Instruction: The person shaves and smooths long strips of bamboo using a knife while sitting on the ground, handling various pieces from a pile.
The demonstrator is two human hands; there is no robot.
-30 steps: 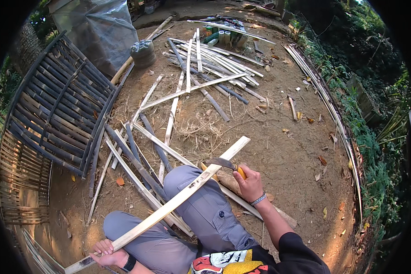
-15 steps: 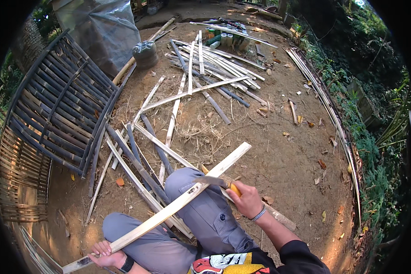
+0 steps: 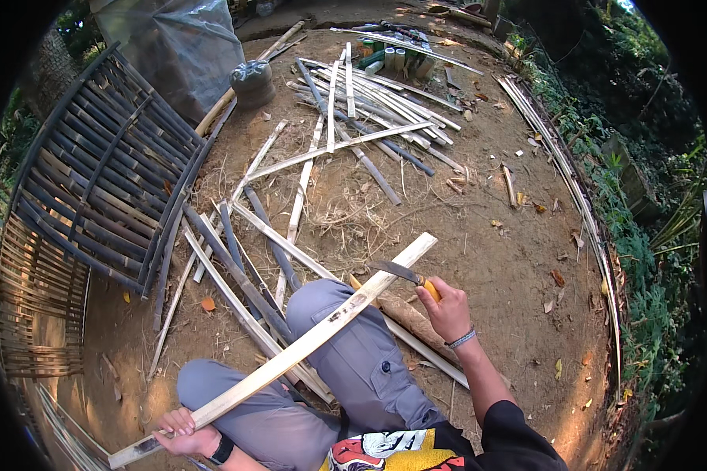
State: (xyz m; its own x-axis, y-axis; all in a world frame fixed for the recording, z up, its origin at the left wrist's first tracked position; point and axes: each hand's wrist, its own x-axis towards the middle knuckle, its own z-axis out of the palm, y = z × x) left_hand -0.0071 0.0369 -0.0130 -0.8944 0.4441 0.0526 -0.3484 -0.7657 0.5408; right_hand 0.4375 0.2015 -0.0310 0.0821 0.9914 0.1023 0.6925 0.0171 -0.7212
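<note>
A long pale split-bamboo strip (image 3: 297, 350) lies slantwise across my knees, its far end raised past my right knee. My left hand (image 3: 179, 432) is wrapped round its near end at the lower left. In my right hand (image 3: 449, 312) is a knife (image 3: 397, 272) with a yellowish handle and a dark blade. The blade rests on or just over the strip near its far end; I cannot tell whether it touches. Dark marks show on the strip near its middle. Beneath the far part, beside my right knee, a thick brown bamboo piece (image 3: 416, 322) lies on the ground.
Pale strips (image 3: 385, 98) and dark bamboo poles (image 3: 271, 243) are strewn ahead. At left stands a dark bamboo slatted frame (image 3: 110, 173) beside a woven bamboo panel (image 3: 35, 314). A tied dark bag (image 3: 251, 85) sits farther back. Long strips (image 3: 565, 173) edge the greenery on the right.
My right hand and the knife have moved forward and right along the strip, toward its far end. The strip's far end has risen slightly. My left hand keeps its grip.
</note>
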